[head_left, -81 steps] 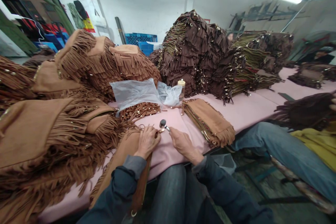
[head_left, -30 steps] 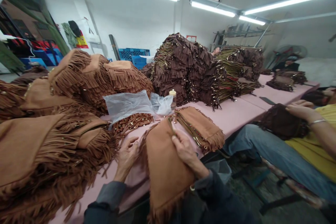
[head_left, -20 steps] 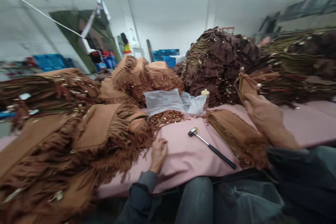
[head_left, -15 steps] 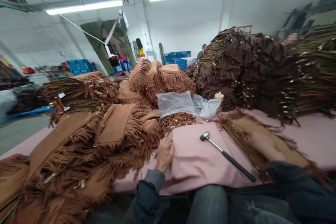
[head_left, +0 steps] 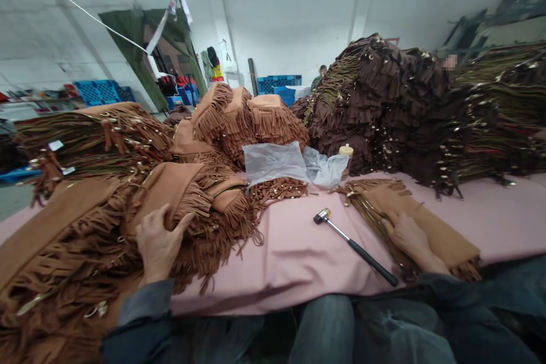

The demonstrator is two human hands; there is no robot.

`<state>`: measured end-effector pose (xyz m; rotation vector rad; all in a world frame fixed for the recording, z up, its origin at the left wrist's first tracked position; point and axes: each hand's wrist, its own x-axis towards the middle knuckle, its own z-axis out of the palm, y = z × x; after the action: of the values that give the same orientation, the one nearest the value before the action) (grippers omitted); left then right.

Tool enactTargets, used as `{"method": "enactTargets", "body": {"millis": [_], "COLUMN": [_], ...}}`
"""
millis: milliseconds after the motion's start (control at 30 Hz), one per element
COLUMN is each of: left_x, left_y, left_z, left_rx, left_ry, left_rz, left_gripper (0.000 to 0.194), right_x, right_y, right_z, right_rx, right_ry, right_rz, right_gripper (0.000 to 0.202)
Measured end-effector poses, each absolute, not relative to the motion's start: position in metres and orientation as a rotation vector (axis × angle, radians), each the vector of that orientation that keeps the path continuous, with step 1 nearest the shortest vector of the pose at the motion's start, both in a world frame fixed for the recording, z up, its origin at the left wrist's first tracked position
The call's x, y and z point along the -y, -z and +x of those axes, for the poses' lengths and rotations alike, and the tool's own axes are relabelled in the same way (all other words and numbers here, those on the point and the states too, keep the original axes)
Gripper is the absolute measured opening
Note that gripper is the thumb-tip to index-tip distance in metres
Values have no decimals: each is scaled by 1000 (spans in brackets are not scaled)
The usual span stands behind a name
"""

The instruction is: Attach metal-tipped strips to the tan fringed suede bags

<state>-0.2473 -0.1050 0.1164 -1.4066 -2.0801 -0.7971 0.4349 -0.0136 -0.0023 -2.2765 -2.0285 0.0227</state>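
My left hand (head_left: 160,242), thumb and fingers spread, is at a tan fringed suede bag (head_left: 173,185) on the heap to the left. Whether the fingertips touch the bag is hard to tell. My right hand (head_left: 409,236) rests on the top of a small stack of fringed bags (head_left: 439,233) at the right, its fingers extended toward the zipper edge. Between the hands a hammer (head_left: 356,250) with a black handle lies on the pink cloth (head_left: 290,256).
Tan fringed bags (head_left: 85,119) pile up at the left, dark brown ones (head_left: 375,96) at the back right. Clear plastic bags (head_left: 275,160), loose fringed tassels (head_left: 279,189) and a bottle with a pale cap (head_left: 346,151) stand mid-table. Two people are partly visible behind.
My left hand has moved left from the pink cloth to the tan bags, its fingers spreading. The bags under my right hand have settled flat on the table. The view has tilted down.
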Motion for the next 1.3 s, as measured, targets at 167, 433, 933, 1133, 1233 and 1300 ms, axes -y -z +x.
{"method": "enactTargets", "body": {"millis": [167,433,933,1133,1233,1300], "left_x": [120,131,133,73,47,41], "left_y": [-105,-97,-50,-37,-28,-26], "left_z": [-273,-127,12,-48,-54,-50], "left_rx": [2066,1739,1681,2551,2906,2985], "left_ry": [770,1121,1153,1670,1910,2007], "left_rz": [-1409,-2198,-3134,-1964,-1970,-2000], "left_gripper": [42,24,21,51,51,44], "right_x": [23,42,73,78,81,84], "right_y": [-20,-26,11,9,8,9], "right_z": [406,273,260,255,255,255], "right_rx": [1993,2254,1648,1761,1760,1768], "right_ry": [165,-75,-901,-725,-708,-705], "right_rz": [-2249,-1769,-1583,-1614,-1619,-1608], "right_gripper": [40,34,28,29,31,32]}}
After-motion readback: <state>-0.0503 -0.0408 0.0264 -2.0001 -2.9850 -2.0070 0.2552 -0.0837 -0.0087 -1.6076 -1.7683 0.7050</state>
